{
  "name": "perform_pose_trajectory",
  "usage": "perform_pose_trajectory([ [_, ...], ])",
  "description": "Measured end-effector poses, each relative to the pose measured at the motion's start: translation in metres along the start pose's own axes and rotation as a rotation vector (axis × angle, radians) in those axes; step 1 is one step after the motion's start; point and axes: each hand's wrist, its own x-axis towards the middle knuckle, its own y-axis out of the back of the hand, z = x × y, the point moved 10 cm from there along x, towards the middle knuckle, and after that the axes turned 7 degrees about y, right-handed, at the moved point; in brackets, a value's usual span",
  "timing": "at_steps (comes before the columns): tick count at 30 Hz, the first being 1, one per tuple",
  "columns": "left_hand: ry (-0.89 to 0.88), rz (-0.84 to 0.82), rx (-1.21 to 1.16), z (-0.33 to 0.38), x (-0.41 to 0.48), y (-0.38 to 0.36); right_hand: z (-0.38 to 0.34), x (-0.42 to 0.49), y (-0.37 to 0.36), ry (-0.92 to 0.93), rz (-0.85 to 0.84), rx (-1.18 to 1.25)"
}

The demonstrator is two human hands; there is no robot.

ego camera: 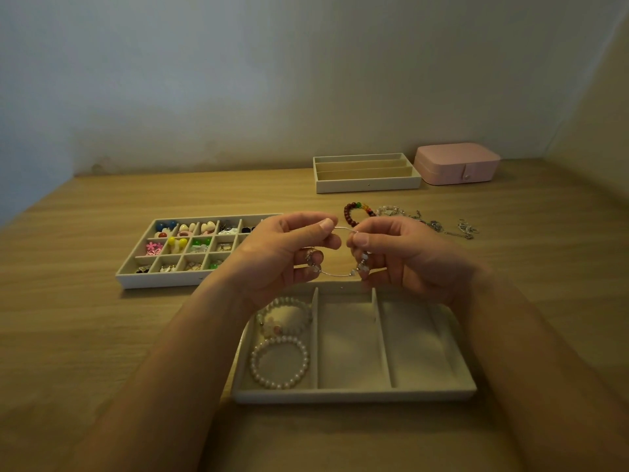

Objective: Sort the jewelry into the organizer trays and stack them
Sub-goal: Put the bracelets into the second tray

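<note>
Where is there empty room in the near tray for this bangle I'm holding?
In the near tray, the middle slot and right slot lie bare. Its left slot is filled by two pearl bracelets. The far tray beside the pink box is bare too.

1. Both forearms are stretched forward from the lower corners and angled inward.
2. The left hand [282, 253] is raised with the thumb on top and the fingers curled; a bangle [337, 274] is pinched at one side.
3. The right hand [405, 257] is mirrored, and the bangle's other side is pinched by its thumb and curled fingers.
4. The hands are held just apart.
</note>
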Motion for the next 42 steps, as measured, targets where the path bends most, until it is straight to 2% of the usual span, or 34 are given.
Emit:
perform_pose_trajectory([
  [8, 0.105, -0.06, 0.086, -0.011, 0.0, -0.005, -0.002, 0.002, 0.008, 0.041, 0.057, 0.085],
  [11, 0.12, -0.016, 0.13, -0.014, 0.0, 0.0, 0.0, 0.002, 0.01, 0.034, 0.064, 0.093],
  [14, 0.041, 0.059, 0.065, -0.006, 0.002, 0.008, 0.002, 0.003, 0.01, 0.018, 0.05, 0.08],
  [17, -0.042, 0.091, -0.006, 0.004, 0.002, 0.012, 0.005, 0.002, 0.008, -0.01, 0.019, 0.022],
  [20, -0.066, 0.042, 0.0, 0.007, 0.0, 0.003, 0.007, 0.001, 0.002, -0.018, -0.012, -0.072],
  [25, -0.091, -0.011, 0.028, 0.009, -0.002, -0.007, -0.001, 0.002, -0.004, 0.058, -0.003, -0.167],
  [35, -0.055, 0.04, 0.118, 0.011, -0.003, 0.001, -0.018, 0.001, -0.005, 0.062, 0.084, -0.495],
  [42, -0.021, -0.021, 0.294, 0.006, -0.02, -0.007, -0.035, -0.011, -0.007, 0.075, 0.124, -0.542],
])
